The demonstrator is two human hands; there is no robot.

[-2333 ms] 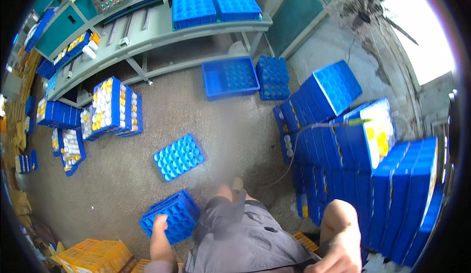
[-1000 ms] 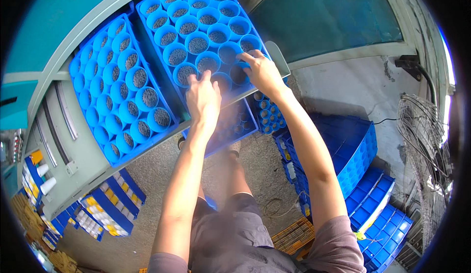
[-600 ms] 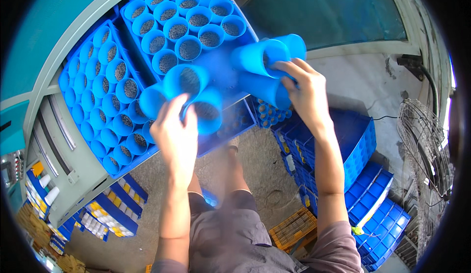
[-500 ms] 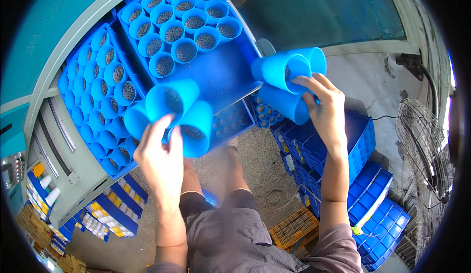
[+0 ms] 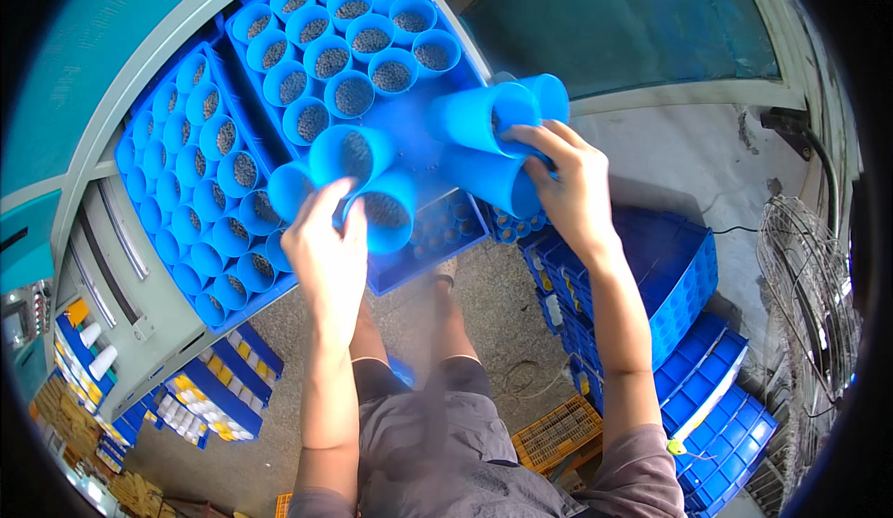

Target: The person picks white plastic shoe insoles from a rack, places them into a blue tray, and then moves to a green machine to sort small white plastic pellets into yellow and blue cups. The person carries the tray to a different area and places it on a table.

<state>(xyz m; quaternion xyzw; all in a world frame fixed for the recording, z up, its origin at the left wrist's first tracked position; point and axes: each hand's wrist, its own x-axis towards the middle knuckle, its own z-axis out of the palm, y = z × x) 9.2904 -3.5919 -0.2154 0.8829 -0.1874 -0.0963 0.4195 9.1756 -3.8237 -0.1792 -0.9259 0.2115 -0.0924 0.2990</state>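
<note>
My left hand [image 5: 324, 248] is closed on a cluster of three blue plastic cups [image 5: 391, 188], pinching their rims; grey pellets show inside at least two of them. My right hand [image 5: 579, 192] grips three more blue cups [image 5: 479, 176] by the rims, tilted with their mouths toward me. What fills these is mostly hidden. Both clusters hang over the near end of a blue crate [image 5: 402, 120]. Its far part holds rows of upright blue cups [image 5: 353, 95] with grey pellets in the bottom.
Left of it, a second blue crate [image 5: 244, 321] is packed with similar cups. Stacked blue crates [image 5: 665, 230] stand on the floor at right, near a wire-caged fan [image 5: 809, 304]. A yellow crate [image 5: 556, 434] sits by my legs. Blue trays with white and yellow pieces [image 5: 219, 392] lie lower left.
Both hands have moved away from me with their cups. My left hand has shifted right and my right hand left, bringing the two clusters closer together over the crate.
</note>
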